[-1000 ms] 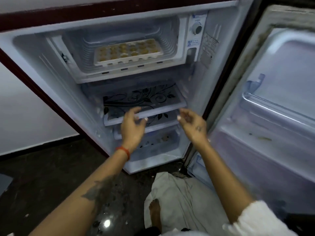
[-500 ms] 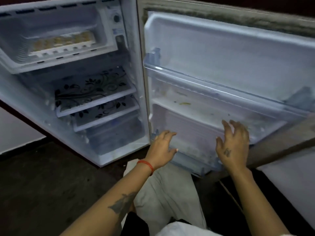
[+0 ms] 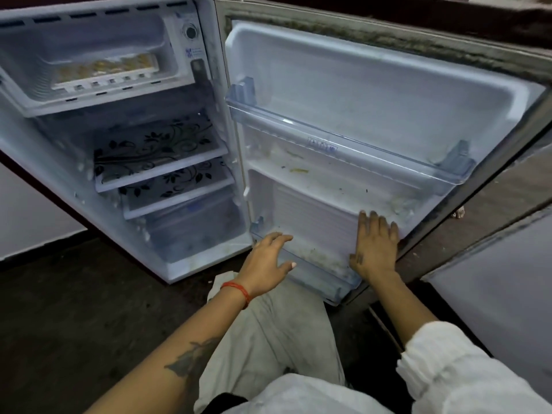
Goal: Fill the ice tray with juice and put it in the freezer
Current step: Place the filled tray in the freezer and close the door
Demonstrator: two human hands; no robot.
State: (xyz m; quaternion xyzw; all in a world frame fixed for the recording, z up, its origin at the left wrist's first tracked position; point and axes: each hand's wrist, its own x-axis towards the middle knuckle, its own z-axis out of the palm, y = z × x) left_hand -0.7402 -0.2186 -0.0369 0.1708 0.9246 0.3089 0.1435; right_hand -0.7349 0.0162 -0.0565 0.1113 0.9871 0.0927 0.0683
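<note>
Head view: the white ice tray (image 3: 105, 70), its cells yellow-orange with juice, sits in the freezer compartment (image 3: 89, 97), up and left of both hands. The left hand (image 3: 267, 264) hovers open-fingered, empty; the right hand (image 3: 375, 246) lies flat and open on the fridge door (image 3: 373, 94).

Right hand (image 3: 375, 249) now against door (image 3: 373, 94)

Fridge liner (image 3: 74, 162): white moulded plastic, smooth, semi-gloss. Ice tray (image 3: 106, 71) in the freezer box: white plastic, matt, yellowish fill. Shelves (image 3: 155, 150): look like glass, black floral print, white plastic edging. Door inner panel (image 3: 373, 94): glossy white plastic, smudged and stained lower down. Door racks (image 3: 343, 144): clear bluish plastic. Door gasket (image 3: 388, 34): grey, dull, grimy, probably rubber. Floor (image 3: 74, 309): dark, speckled, slightly glossy. Sleeve (image 3: 448, 369) and trousers (image 3: 268, 324): white and pale woven cloth, matt, creased. Wrist band (image 3: 237, 289): red thread.
</note>
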